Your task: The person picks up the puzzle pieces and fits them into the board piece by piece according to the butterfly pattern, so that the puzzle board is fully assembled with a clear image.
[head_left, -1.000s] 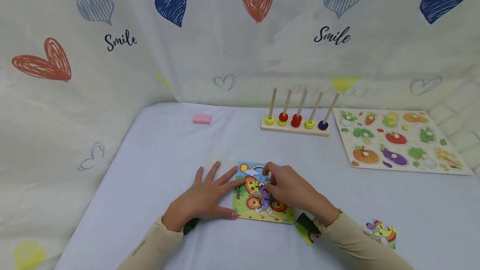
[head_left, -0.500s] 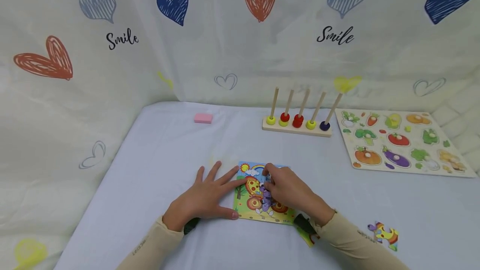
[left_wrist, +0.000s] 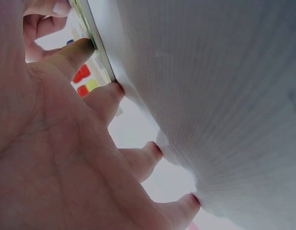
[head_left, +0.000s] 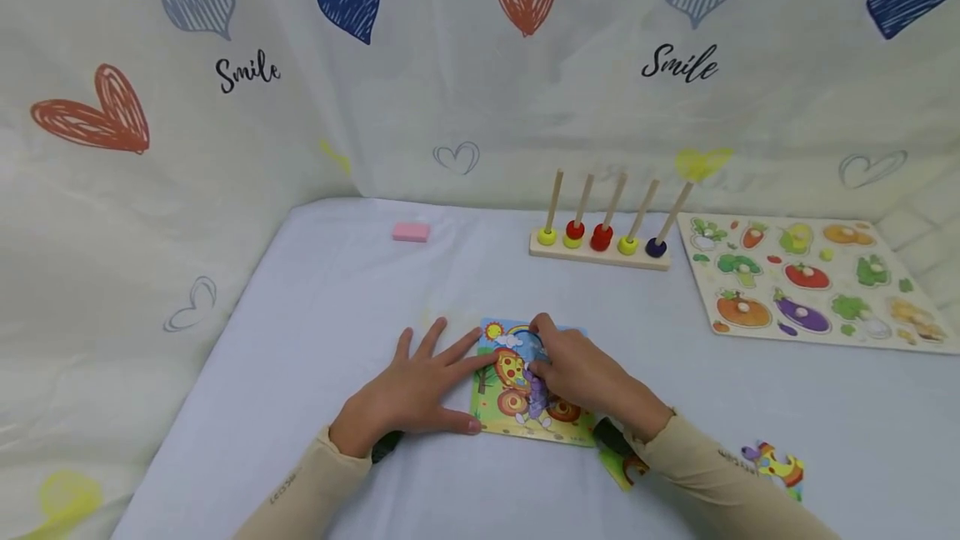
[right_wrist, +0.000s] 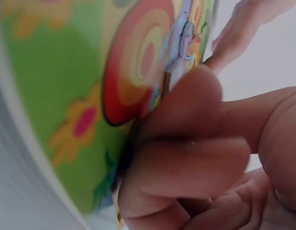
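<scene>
A square, colourful butterfly puzzle board (head_left: pixel 517 415) lies on the white cloth-covered table (head_left: pixel 345 273), well apart from its far edge. The left hand (head_left: pixel 408 397) rests splayed on the board's left edge; the right hand (head_left: pixel 587 367) bends over its face, grip impossible to tell. Behind hangs a heart-printed white backdrop (head_left: pixel 427 82).

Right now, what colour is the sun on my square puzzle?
The sun is mostly yellow, clearest in head view.

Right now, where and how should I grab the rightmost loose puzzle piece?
Probably pinch the loose puzzle piece by its exposed edges, coming from above on its right: it lies flat, and the right sleeve hides its lower left.
</scene>
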Demonstrator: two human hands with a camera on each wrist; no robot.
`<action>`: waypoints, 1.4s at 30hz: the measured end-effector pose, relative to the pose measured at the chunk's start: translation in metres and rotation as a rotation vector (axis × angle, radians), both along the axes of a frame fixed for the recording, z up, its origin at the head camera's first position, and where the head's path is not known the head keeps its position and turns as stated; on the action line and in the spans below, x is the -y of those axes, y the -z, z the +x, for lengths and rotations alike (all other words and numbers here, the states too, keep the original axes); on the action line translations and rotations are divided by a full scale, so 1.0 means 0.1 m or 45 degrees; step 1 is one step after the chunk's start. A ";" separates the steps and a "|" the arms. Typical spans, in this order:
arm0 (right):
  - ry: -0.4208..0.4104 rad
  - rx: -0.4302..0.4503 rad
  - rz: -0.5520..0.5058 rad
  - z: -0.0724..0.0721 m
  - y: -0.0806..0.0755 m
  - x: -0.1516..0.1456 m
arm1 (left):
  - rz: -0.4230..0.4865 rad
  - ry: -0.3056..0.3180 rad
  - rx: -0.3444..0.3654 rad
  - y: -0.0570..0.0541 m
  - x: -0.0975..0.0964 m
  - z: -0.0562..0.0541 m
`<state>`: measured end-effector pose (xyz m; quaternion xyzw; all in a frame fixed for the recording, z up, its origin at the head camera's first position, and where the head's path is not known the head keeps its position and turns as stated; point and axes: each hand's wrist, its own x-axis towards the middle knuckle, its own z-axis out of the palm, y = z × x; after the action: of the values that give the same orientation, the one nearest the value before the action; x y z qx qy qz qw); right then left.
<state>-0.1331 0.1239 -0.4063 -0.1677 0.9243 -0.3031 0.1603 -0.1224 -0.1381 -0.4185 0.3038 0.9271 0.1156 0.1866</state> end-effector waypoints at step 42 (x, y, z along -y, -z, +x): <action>0.274 -0.267 -0.094 0.56 -0.33 -1.47 | -0.013 -0.006 0.013 -0.03 -0.03 0.02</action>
<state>-0.0769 0.2707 -0.3730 -0.1040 0.9368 -0.3331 0.0229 -0.1200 -0.1347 -0.4159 0.3000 0.9274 0.1128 0.1928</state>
